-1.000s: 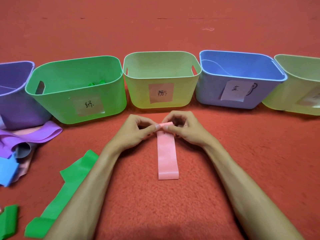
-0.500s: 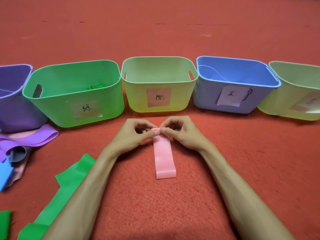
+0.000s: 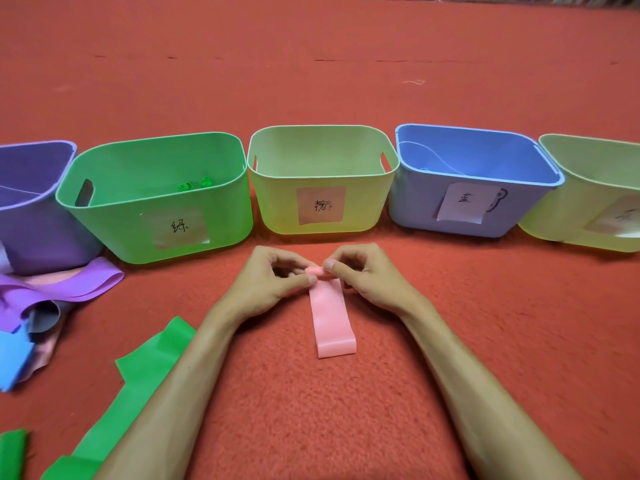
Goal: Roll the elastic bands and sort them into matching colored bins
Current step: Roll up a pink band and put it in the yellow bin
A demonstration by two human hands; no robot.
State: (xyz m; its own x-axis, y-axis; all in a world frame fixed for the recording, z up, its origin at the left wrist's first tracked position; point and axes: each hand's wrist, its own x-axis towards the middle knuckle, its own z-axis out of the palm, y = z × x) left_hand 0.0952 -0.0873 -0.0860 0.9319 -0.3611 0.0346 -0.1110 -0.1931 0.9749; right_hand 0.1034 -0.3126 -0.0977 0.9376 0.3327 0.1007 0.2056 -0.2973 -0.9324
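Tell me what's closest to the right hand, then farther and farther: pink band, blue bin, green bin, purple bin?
1. The pink band: the right hand is pinching its rolled end.
2. The blue bin: just behind the hand, to the right.
3. The green bin: behind it, over to the left.
4. The purple bin: at the far left end of the row.
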